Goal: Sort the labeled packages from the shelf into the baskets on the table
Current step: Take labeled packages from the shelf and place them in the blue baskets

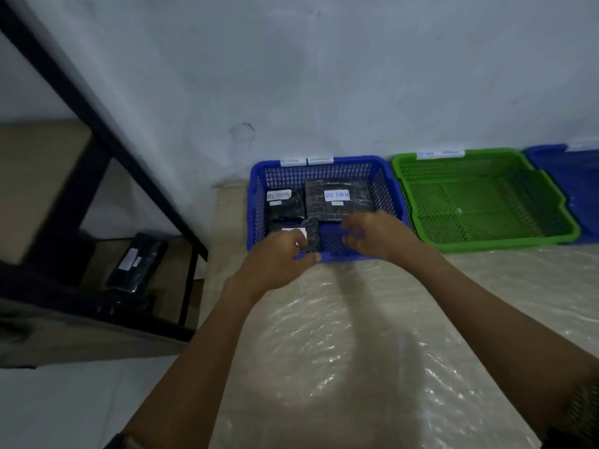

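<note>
Left grip pinches a black labelled package low in the blue basket, at its near corner — seemingly to lay it flat beside two RETURN packages. Right grip hovers just beside it — loosely curled, holding nothing.
</note>
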A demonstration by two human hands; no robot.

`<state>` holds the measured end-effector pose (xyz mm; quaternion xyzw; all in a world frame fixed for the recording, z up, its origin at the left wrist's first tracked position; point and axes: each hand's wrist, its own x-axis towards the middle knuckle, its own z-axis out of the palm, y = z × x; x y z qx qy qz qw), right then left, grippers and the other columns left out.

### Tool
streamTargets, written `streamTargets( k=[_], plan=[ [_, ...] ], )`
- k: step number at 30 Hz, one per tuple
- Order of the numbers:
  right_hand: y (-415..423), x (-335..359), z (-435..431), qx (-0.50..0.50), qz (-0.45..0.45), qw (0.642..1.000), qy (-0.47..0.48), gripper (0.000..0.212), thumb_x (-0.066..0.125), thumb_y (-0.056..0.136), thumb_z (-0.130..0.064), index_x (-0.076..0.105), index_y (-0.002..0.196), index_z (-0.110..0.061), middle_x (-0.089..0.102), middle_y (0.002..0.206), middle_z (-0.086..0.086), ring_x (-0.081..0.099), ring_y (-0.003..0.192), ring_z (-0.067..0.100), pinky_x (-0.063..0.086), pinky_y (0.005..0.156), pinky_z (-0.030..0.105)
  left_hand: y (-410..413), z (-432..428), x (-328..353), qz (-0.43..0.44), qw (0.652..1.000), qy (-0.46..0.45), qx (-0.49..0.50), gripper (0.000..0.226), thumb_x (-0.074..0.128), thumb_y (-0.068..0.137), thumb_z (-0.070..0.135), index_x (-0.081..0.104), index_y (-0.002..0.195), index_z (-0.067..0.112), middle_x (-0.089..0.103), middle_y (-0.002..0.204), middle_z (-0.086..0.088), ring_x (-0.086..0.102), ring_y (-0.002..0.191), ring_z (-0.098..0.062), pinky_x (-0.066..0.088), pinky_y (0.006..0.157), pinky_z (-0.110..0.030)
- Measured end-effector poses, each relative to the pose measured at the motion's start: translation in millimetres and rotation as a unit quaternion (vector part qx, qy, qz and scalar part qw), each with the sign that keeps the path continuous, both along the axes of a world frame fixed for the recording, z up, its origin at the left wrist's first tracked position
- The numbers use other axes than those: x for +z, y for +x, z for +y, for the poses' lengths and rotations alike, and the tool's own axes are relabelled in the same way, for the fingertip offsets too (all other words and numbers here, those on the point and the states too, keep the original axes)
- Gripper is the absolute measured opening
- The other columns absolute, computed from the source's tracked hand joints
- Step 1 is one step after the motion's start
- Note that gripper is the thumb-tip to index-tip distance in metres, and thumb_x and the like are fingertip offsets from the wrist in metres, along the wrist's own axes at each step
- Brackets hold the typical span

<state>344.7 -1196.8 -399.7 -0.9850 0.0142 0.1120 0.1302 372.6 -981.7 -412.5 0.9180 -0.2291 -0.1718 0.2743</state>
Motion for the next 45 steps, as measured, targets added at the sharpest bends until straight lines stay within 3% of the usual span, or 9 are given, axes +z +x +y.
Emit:
streamTargets(
  k=[3, 7, 12, 26, 34, 40, 45],
  plan=[
    [-37, 26, 20, 0.001, 0.066, 0.996, 0.056, 0.04, 0.063, 0.087, -0.035, 0.059, 0.125, -0.021, 0.065, 0.121, 0.007, 0.059, 0.112, 0.024, 0.047, 0.096, 0.038, -33, 27, 25, -0.01, 0.999, 0.038, -0.007, 0.043, 0.063, 0.084, 0.051, 0.059, 0.111, 0.019, 0.061, 0.099, 0.0, 0.058, 0.093, -0.019, 0.048, 0.078, -0.033],
    [-108, 52, 56, 0.016, 0.068, 0.996, 0.051, 0.042, 0.062, 0.088, -0.041, 0.057, 0.126, -0.025, 0.065, 0.12, 0.002, 0.057, 0.114, 0.022, 0.047, 0.094, 0.034, -95, 69, 55, -0.02, 0.999, 0.039, 0.014, 0.047, 0.062, 0.082, 0.055, 0.058, 0.113, 0.021, 0.061, 0.097, 0.002, 0.06, 0.092, -0.018, 0.049, 0.08, -0.033],
    [-192, 76, 108, 0.034, 0.048, 0.996, 0.072, 0.04, 0.063, 0.085, -0.046, 0.059, 0.121, -0.03, 0.068, 0.111, -0.004, 0.062, 0.1, 0.014, 0.047, 0.087, 0.027, -174, 122, 87, -0.034, 0.999, 0.009, 0.028, 0.041, 0.064, 0.082, 0.053, 0.06, 0.109, 0.024, 0.063, 0.092, 0.006, 0.059, 0.083, -0.01, 0.052, 0.08, -0.034],
    [-302, 172, 327, 0.087, -0.118, 0.989, 0.025, 0.044, 0.057, 0.087, -0.051, 0.049, 0.128, -0.037, 0.061, 0.12, -0.012, 0.06, 0.105, 0.009, 0.05, 0.088, 0.029, -296, 344, 192, -0.132, 0.987, -0.087, 0.035, 0.023, 0.066, 0.085, 0.041, 0.065, 0.103, 0.027, 0.065, 0.084, 0.01, 0.063, 0.077, -0.004, 0.056, 0.076, -0.035],
    [-302, 238, 432, 0.119, -0.188, 0.975, 0.005, 0.045, 0.054, 0.09, -0.048, 0.043, 0.132, -0.038, 0.058, 0.126, -0.009, 0.057, 0.11, 0.01, 0.049, 0.089, 0.029, -292, 441, 277, -0.198, 0.977, -0.081, 0.016, 0.025, 0.062, 0.086, 0.047, 0.062, 0.106, 0.032, 0.062, 0.096, 0.012, 0.059, 0.088, -0.001, 0.054, 0.082, -0.032],
    [-254, 307, 470, 0.166, -0.276, 0.945, -0.064, 0.047, 0.05, 0.092, -0.048, 0.039, 0.137, -0.037, 0.056, 0.131, -0.008, 0.054, 0.116, 0.011, 0.045, 0.091, 0.027, -239, 484, 343, -0.302, 0.949, -0.079, 0.04, 0.028, 0.064, 0.083, 0.05, 0.065, 0.101, 0.029, 0.063, 0.088, 0.011, 0.06, 0.083, -0.003, 0.054, 0.078, -0.031],
    [-203, 352, 501, 0.188, -0.342, 0.918, -0.065, 0.047, 0.05, 0.092, -0.045, 0.039, 0.137, -0.036, 0.052, 0.134, -0.011, 0.051, 0.118, 0.009, 0.042, 0.093, 0.023, -194, 514, 385, -0.335, 0.939, -0.049, 0.058, 0.027, 0.063, 0.084, 0.049, 0.063, 0.103, 0.029, 0.063, 0.09, 0.012, 0.059, 0.083, -0.003, 0.052, 0.077, -0.027]
  ],
)
